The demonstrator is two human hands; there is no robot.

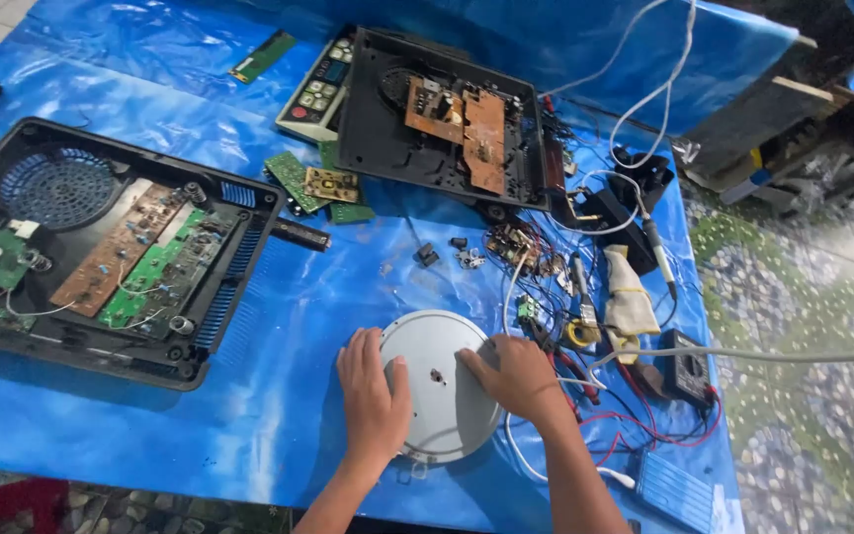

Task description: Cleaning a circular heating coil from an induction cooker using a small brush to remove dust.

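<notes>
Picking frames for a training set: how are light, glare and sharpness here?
Head view: soft even daylight; pale glare streaks on the glossy blue plastic sheet; both hands, left and right, and the round grey metal disc are sharp; slight wide-angle bending at edges.

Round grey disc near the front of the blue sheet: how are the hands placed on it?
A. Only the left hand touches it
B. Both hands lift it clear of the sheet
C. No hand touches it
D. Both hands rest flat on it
D: the left hand and the right hand both lie palm-down on the round grey disc, which rests on the blue sheet.
</notes>
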